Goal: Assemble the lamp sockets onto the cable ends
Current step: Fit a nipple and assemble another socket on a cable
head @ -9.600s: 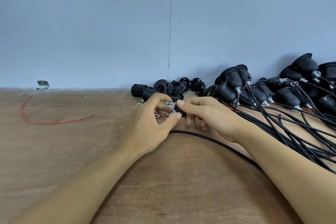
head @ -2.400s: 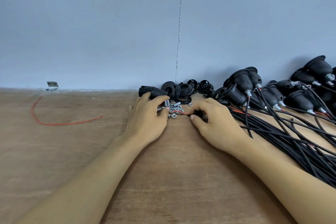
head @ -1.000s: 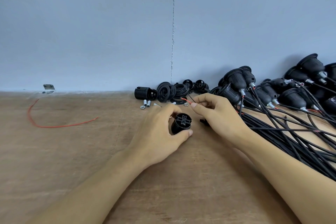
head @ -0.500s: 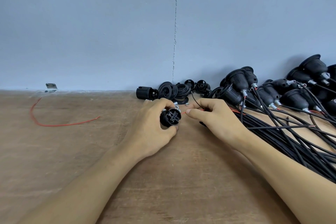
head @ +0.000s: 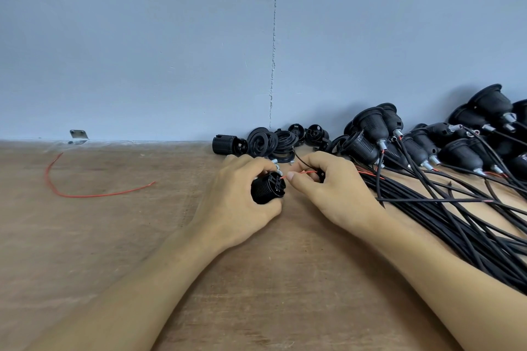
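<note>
Left hand (head: 236,205) grips black socket (head: 266,189); right hand (head: 333,194) pinches red wire (head: 303,172), tip now at socket's end, closer than before. Right of socket: cables (head: 456,222), finished sockets (head: 370,128). Wooden table (head: 114,236), grey-blue wall (head: 142,37) behind.

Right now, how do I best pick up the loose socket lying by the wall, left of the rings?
Grip the socket round its ribbed barrel, coming from above and the left. It lies on its side, axis along the wall, with the rings crowding its right end, so top and left look freest.
</note>
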`<control>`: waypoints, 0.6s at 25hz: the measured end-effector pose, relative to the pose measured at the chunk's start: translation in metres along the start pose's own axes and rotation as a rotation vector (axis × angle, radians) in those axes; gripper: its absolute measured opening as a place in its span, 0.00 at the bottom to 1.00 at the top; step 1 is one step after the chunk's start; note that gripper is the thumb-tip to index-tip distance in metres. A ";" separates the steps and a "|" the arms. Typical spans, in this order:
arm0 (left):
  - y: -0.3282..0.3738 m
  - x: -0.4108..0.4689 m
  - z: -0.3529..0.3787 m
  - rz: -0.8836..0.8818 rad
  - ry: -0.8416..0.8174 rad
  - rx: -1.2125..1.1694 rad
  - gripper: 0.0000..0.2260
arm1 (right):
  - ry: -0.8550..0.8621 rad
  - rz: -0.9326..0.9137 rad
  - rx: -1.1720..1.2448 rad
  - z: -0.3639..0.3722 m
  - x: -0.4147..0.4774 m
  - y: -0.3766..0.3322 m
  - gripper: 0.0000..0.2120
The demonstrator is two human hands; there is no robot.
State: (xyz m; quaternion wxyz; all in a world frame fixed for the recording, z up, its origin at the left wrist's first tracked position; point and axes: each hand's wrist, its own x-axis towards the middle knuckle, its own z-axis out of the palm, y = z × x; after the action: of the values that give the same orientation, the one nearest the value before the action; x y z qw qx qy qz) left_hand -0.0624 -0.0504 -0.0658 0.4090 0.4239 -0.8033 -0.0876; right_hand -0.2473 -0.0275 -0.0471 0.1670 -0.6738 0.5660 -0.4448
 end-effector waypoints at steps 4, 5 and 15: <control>0.001 -0.001 0.000 0.006 0.029 0.028 0.16 | 0.058 -0.183 -0.204 0.002 -0.001 -0.003 0.01; 0.001 0.000 0.000 0.010 0.034 0.038 0.16 | 0.064 -0.219 -0.247 0.003 -0.001 -0.003 0.01; 0.000 0.000 0.002 0.018 0.041 0.043 0.15 | 0.024 -0.244 -0.259 0.004 -0.001 0.000 0.02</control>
State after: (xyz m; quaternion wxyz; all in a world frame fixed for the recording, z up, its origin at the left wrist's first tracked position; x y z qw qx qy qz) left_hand -0.0639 -0.0507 -0.0675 0.4169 0.4270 -0.8003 -0.0579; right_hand -0.2440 -0.0280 -0.0494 0.0170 -0.7480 0.5345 -0.3931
